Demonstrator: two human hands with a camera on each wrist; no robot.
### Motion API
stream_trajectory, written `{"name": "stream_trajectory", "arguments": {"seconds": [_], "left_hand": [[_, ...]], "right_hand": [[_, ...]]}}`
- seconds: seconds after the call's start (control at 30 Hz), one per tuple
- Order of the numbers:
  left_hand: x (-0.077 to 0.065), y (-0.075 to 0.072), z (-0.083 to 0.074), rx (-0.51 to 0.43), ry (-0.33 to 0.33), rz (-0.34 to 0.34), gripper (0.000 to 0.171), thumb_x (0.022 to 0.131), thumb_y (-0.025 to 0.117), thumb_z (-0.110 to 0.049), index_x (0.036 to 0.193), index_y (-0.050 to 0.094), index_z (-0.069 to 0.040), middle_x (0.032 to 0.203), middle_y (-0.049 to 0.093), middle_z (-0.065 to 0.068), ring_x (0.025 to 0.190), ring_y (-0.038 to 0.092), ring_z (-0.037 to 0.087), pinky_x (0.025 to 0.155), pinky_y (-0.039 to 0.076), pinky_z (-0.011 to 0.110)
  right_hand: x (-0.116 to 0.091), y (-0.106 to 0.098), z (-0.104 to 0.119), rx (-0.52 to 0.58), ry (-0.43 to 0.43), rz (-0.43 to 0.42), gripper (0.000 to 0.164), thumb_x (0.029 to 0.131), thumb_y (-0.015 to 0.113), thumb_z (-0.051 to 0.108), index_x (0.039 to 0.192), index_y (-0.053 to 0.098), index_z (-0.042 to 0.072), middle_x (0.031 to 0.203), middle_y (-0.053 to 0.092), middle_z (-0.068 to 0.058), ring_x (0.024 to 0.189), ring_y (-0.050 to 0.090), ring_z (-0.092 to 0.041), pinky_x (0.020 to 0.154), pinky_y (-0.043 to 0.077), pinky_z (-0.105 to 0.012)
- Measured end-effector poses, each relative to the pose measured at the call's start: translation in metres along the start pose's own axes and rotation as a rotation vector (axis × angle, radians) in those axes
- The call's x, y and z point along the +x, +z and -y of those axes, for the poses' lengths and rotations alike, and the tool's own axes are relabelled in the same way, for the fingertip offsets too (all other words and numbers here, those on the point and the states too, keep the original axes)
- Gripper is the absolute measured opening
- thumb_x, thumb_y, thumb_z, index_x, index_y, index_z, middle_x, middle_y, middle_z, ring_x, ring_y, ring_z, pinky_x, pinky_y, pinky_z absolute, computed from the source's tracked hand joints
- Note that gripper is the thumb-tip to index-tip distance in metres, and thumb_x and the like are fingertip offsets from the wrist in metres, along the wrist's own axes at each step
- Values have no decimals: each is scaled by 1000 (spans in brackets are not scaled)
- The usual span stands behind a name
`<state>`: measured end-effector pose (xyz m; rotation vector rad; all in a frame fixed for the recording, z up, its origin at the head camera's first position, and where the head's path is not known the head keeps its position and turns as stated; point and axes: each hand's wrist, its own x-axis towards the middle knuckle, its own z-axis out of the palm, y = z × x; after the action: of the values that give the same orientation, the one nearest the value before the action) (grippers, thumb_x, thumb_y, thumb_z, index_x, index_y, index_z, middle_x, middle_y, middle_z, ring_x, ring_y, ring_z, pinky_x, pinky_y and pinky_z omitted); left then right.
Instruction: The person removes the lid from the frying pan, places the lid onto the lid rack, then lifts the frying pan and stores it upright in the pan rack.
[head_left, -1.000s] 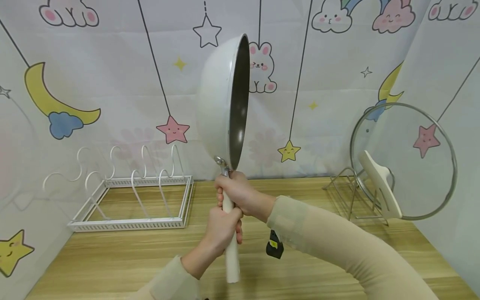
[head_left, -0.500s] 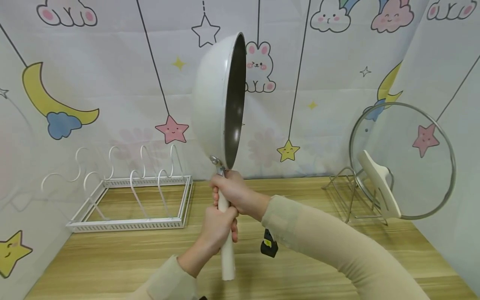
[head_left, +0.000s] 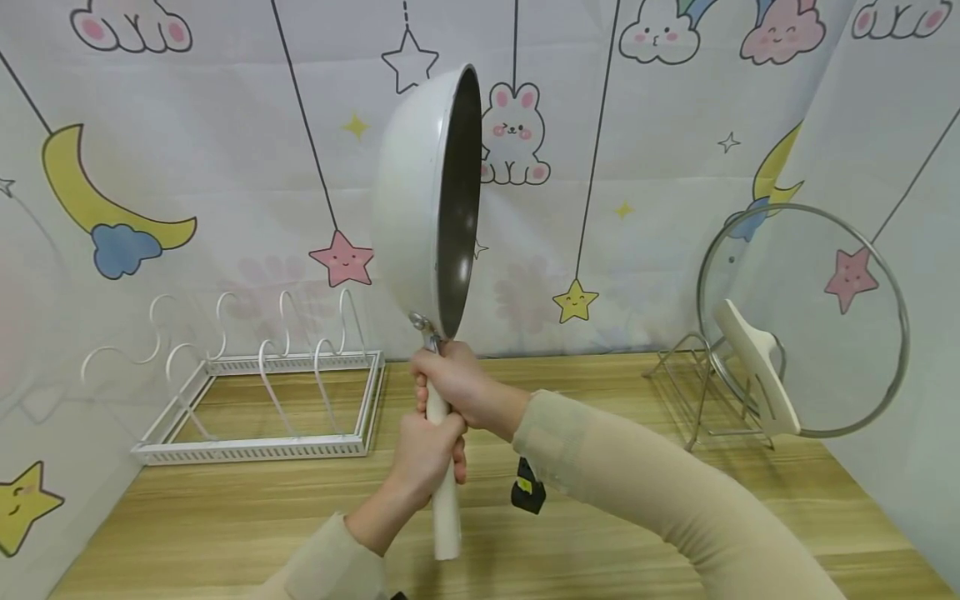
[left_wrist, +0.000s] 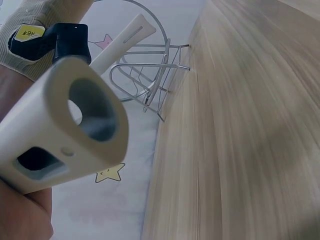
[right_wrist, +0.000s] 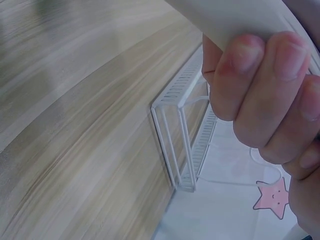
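Observation:
A deep white frying pan with a dark inside stands upright on its handle in the head view, its open side facing right. My right hand grips the cream handle just below the metal joint. Lower down, my left hand wraps round the same handle. The handle's hollow end fills the near part of the left wrist view, with the wooden table beyond it. In the right wrist view, curled fingers press round the handle.
A white rack with several curved wire dividers stands on the table at the left. At the right, a wire stand holds a glass lid and a cream slotted spatula. A patterned backdrop rises behind.
The pan and both hands have drifted slightly left in the head view, still upright. Both grips on the handle are the same; rack, lid and stand show hardly any shift.

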<state>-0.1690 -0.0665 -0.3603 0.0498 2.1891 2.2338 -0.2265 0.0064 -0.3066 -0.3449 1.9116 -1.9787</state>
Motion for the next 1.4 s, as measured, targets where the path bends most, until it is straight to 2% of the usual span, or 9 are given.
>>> {"name": "stream_trajectory", "arguments": {"seconds": [0.83, 1.4], "left_hand": [[-3, -8, 1, -11, 9, -22, 25, 82, 47, -3, 58, 49, -5, 38, 45, 0, 28, 46, 14, 31, 37, 27], [-5, -17, 1, -15, 25, -49, 23, 83, 46, -3, 60, 49, -5, 37, 46, -1, 28, 47, 12, 31, 37, 25]], "right_hand": [[3, 9, -3, -3, -9, 21, 25, 81, 49, 9, 57, 44, 10, 47, 46, 0, 40, 46, -14, 46, 46, -27], [7, 20, -3, -15, -13, -3, 24, 80, 51, 10, 56, 45, 11, 47, 47, 0, 40, 47, -14, 43, 45, -25]]}}
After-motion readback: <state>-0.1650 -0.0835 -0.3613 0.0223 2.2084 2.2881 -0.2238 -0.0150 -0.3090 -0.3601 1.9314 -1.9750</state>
